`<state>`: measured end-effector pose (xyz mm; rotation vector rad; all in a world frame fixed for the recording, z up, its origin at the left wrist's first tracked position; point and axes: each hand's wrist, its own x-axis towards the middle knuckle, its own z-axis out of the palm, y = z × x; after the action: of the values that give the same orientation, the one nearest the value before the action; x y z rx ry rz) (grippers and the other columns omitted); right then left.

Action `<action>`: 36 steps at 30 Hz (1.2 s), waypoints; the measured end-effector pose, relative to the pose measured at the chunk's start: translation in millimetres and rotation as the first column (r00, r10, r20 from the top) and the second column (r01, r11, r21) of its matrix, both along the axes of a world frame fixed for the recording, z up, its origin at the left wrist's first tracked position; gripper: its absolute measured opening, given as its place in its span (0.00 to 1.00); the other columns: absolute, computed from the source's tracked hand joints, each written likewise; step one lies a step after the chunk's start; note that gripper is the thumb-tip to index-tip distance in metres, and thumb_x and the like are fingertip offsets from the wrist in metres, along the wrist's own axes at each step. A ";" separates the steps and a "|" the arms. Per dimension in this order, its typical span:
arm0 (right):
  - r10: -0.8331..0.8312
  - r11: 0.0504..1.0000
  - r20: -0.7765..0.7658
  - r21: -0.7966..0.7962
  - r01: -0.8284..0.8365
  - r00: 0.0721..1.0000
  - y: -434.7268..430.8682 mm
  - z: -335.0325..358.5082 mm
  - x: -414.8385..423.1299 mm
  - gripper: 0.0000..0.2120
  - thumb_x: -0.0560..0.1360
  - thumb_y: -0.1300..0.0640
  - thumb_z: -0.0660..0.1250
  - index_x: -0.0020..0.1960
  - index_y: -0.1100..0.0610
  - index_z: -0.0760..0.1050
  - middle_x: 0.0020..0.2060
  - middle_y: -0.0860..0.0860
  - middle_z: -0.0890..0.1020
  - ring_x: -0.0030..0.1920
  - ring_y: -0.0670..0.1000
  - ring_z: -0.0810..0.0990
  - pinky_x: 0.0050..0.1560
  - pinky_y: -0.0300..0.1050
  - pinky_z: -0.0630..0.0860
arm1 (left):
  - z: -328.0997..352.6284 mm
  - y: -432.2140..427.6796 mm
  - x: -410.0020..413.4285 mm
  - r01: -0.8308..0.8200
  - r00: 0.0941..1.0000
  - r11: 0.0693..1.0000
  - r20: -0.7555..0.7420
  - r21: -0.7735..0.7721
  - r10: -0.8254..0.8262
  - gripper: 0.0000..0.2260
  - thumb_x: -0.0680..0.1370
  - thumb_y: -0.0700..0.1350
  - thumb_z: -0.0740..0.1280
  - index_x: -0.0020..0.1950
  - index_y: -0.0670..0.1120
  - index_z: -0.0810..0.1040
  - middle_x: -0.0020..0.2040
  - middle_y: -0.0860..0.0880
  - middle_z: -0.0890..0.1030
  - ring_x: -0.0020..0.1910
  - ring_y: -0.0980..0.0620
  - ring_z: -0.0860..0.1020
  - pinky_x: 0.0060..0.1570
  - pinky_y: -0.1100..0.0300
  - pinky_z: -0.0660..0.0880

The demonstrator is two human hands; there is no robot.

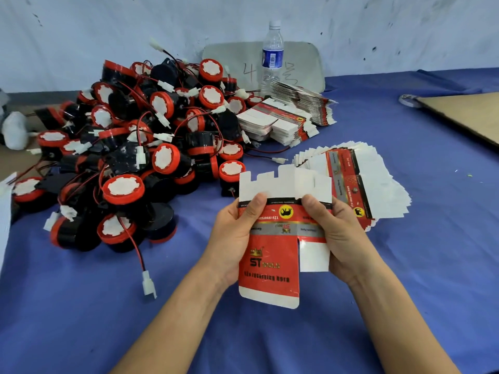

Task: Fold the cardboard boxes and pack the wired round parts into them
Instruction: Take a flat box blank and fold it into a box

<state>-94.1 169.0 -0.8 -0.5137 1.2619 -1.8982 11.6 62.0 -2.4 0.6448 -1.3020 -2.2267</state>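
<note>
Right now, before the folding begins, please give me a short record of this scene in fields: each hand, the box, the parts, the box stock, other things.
left hand: grips the left edge of the flat red-and-white printed cardboard box, thumb on top
right hand: grips its right edge, thumb on top
box state: flat, not yet folded, held above the blue cloth
parts: pile of black-and-red round wired parts, left of the hands
box stock: fanned flat boxes behind the right hand; stacked flat boxes farther back
other: clear plastic water bottle, upright

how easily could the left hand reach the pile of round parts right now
Likely yes: the pile lies just beside the left hand, nothing between, but that hand grips the flat box and must let go.
</note>
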 end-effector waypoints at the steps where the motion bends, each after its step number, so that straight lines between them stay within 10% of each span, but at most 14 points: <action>1: -0.005 1.000 -0.008 0.000 0.005 1.000 0.4 0.2 -0.1 0.21 0.59 0.48 0.74 0.51 0.52 0.79 0.43 0.53 0.86 0.39 0.53 0.86 0.33 0.44 0.80 | 0.1 -0.5 0.5 -0.005 1.000 1.000 0.004 -0.004 0.005 0.16 0.64 0.55 0.72 0.47 0.48 0.82 0.44 0.44 0.86 0.38 0.49 0.84 0.35 0.57 0.81; 8: -0.209 0.969 -0.402 0.041 0.246 0.891 -4.4 -3.4 4.8 0.08 0.66 0.50 0.70 0.45 0.48 0.79 0.41 0.42 0.86 0.40 0.46 0.85 0.35 0.35 0.78 | -4.9 -8.0 3.1 -0.203 0.947 0.761 0.073 -0.617 0.312 0.09 0.69 0.59 0.67 0.43 0.56 0.78 0.38 0.62 0.84 0.38 0.61 0.82 0.37 0.68 0.77; 13: -0.034 0.999 -0.072 0.002 0.034 0.997 0.8 -2.1 -0.2 0.13 0.60 0.50 0.76 0.44 0.49 0.83 0.39 0.51 0.86 0.36 0.51 0.86 0.31 0.42 0.80 | -0.3 -8.3 5.1 0.011 0.999 0.979 0.037 -0.203 -0.004 0.18 0.63 0.55 0.74 0.49 0.49 0.81 0.44 0.48 0.86 0.40 0.51 0.85 0.35 0.61 0.79; 16: 0.156 0.987 0.007 -0.043 -0.155 0.988 3.7 -1.5 -3.5 0.29 0.49 0.44 0.84 0.47 0.52 0.84 0.41 0.54 0.86 0.38 0.53 0.86 0.34 0.44 0.81 | -0.4 -4.8 7.5 0.293 0.956 0.956 -0.035 0.007 -0.293 0.33 0.56 0.56 0.81 0.57 0.43 0.81 0.52 0.40 0.84 0.46 0.44 0.84 0.41 0.53 0.81; 25: -0.206 0.972 -0.454 0.008 0.235 0.867 -5.7 -11.7 0.1 0.09 0.64 0.50 0.72 0.44 0.47 0.82 0.42 0.42 0.86 0.43 0.45 0.85 0.38 0.35 0.78 | -2.2 -10.9 5.4 -0.046 0.984 0.808 0.111 -0.587 0.137 0.04 0.70 0.48 0.73 0.41 0.57 0.81 0.37 0.62 0.84 0.38 0.64 0.82 0.35 0.73 0.74; 29: -0.214 0.975 -0.404 -0.032 0.220 0.889 -3.1 -8.9 -0.4 0.10 0.62 0.47 0.75 0.44 0.39 0.82 0.43 0.44 0.86 0.42 0.48 0.85 0.36 0.36 0.79 | 0.7 -10.1 5.8 -0.060 0.997 0.897 0.017 -0.438 0.074 0.17 0.64 0.55 0.74 0.51 0.55 0.78 0.44 0.59 0.85 0.44 0.59 0.84 0.38 0.69 0.77; 36: -0.099 0.994 -0.472 -0.017 0.104 0.876 -5.4 -9.0 7.8 0.42 0.61 0.28 0.69 0.70 0.41 0.63 0.60 0.41 0.79 0.59 0.48 0.80 0.52 0.43 0.79 | 1.9 -3.5 8.4 0.224 0.947 0.964 -0.203 -0.142 -0.250 0.33 0.70 0.55 0.75 0.71 0.61 0.65 0.62 0.51 0.81 0.59 0.49 0.80 0.49 0.57 0.79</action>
<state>-86.3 163.6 -9.8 -0.9685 1.6330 -1.9165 20.0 58.4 -0.5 0.1989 -1.4452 -2.3087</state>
